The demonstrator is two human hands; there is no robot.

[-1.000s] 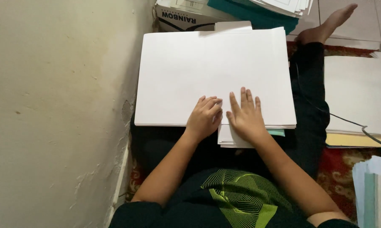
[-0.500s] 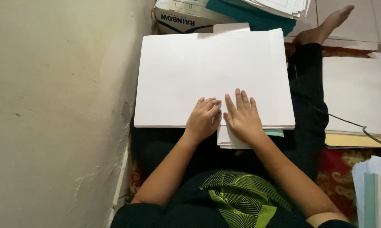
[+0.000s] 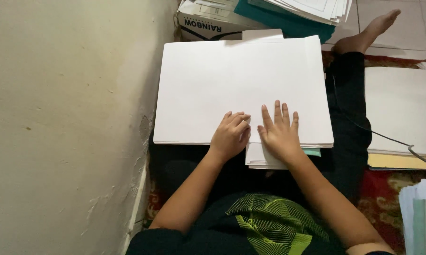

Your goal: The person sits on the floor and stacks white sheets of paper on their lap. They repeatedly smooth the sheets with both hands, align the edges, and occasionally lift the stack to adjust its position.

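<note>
A large white sheet [image 3: 232, 85] lies on top of a paper stack across my lap. My left hand [image 3: 230, 134] rests on its near edge with the fingers curled under, nothing held. Just to its right, my right hand [image 3: 279, 132] lies flat on the sheet with the fingers spread. A smaller stack of white papers [image 3: 260, 158] pokes out from under the sheet below both hands, with a bit of green paper [image 3: 312, 152] beside it.
A beige wall [image 3: 66, 118] fills the left side. At the top are a cardboard box [image 3: 208, 23], a teal folder [image 3: 288, 23] and stacked sheets. White and yellow papers [image 3: 401, 123] with a black cable lie right; more papers [image 3: 420, 212] sit lower right.
Both hands have slid slightly left along the sheet's near edge; otherwise nothing differs.
</note>
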